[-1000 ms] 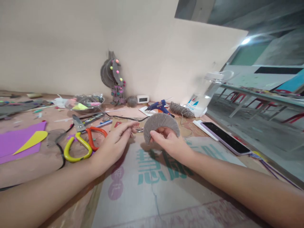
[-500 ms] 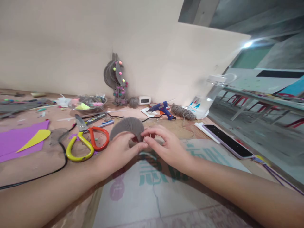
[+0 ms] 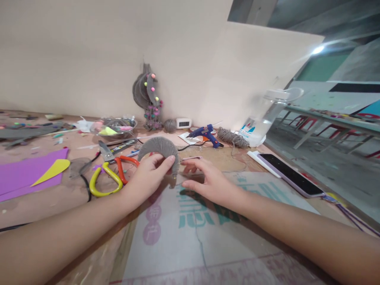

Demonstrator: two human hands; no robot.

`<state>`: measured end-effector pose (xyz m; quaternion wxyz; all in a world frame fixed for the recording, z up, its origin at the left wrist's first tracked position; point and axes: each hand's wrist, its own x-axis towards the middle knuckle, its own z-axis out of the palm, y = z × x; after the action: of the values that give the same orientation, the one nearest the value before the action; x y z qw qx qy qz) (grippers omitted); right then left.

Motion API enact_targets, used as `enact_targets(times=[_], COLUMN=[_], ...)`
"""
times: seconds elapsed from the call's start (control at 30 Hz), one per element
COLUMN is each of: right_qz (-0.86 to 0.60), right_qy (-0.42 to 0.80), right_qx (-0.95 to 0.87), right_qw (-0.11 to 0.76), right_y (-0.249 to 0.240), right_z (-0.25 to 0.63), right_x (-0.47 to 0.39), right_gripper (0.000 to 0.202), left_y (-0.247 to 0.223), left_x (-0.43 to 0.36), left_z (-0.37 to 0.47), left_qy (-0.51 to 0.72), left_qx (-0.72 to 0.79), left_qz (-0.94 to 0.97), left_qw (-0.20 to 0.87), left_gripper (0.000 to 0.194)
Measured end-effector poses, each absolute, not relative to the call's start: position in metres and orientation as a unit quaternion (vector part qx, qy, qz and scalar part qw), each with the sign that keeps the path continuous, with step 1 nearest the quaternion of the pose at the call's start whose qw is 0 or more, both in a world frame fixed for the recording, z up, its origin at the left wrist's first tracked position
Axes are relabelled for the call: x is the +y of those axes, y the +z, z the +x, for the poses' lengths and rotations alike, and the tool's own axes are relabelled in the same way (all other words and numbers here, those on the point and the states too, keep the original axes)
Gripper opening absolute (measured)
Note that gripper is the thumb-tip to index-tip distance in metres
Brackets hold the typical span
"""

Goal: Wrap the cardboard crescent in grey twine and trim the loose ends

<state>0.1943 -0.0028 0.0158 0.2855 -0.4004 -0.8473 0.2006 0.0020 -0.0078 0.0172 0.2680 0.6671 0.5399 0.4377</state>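
The left hand (image 3: 150,172) now pinches the gray curved piece (image 3: 160,145) alone, as the right hand (image 3: 212,183) lets go, spread wide and free.

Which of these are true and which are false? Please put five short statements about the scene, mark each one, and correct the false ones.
1. The left hand holds a gray crescent. True.
2. The right hand is closed around the scissors. False: the right hand is open near the gray crescent, and the scissors lie on the table.
3. The phone lies with its dark screen up. True.
4. The glue gun is entirely yellow. False: the glue gun is mostly blue.
5. The yellow piece lies partly over purple sheets. True.
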Motion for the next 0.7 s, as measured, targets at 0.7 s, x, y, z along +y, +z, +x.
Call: enact_targets(times=[0.7], right_qz=[-0.265], right_qy=[0.067], right_qx=[-0.927], right_qw=[0.257], right_y=[0.04], right_z=[0.204], right_x=[-0.013], right_gripper=[0.023], left_y=[0.019], left_x=[-0.01], left_z=[0.002], left_qy=[0.441], left_qx=[0.567], left_qz=[0.62], left_qw=[0.317], left_gripper=[0.045])
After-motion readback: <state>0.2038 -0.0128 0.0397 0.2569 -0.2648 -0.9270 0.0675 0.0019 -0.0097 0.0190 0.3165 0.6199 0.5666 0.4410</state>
